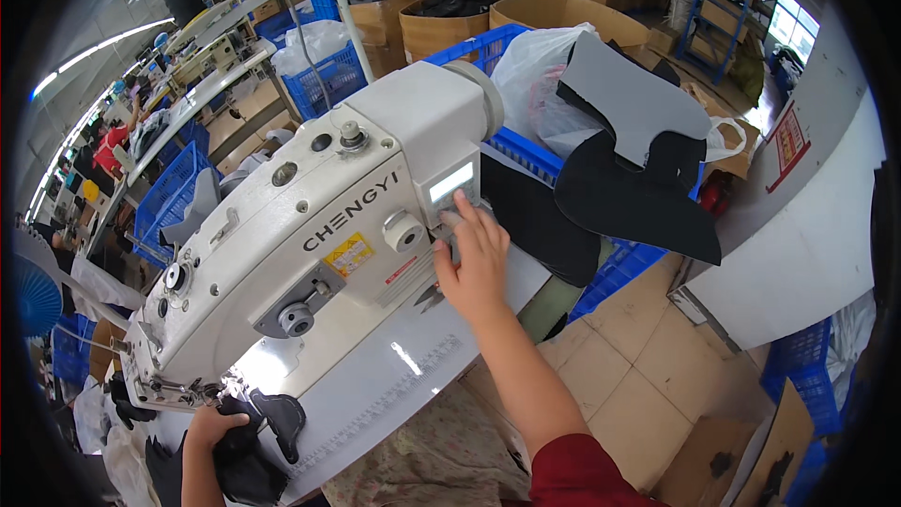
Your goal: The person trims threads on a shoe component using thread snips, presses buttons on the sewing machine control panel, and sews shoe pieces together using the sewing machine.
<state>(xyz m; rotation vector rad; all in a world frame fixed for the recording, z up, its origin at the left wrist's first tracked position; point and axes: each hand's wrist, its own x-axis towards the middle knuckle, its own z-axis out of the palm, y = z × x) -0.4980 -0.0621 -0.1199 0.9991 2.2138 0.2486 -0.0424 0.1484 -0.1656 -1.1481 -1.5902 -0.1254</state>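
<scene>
A white industrial sewing machine [253, 225] stands on a pale worktable [375, 394]. At its right end, the index finger of my right hand [474, 258] touches the control panel just below the lit display [452, 182]. That hand holds nothing, and its fingers are stretched out. Beside the lit needle area, my left hand [212, 426] grips a black fabric piece [246, 465], thumb on top; its other fingers are partly hidden. A curved black flap with a stitched edge [280, 421] lies against it. Small dark thread snips [430, 298] rest by the machine's base.
Flat black cut pieces [638, 192] and a grey one [638, 99] lie over a blue crate [619, 277] on the right. A white curved panel [798, 235] stands farther right. Cardboard bins [450, 19] are behind; a blue fan [38, 296] is at left. People work in the distance.
</scene>
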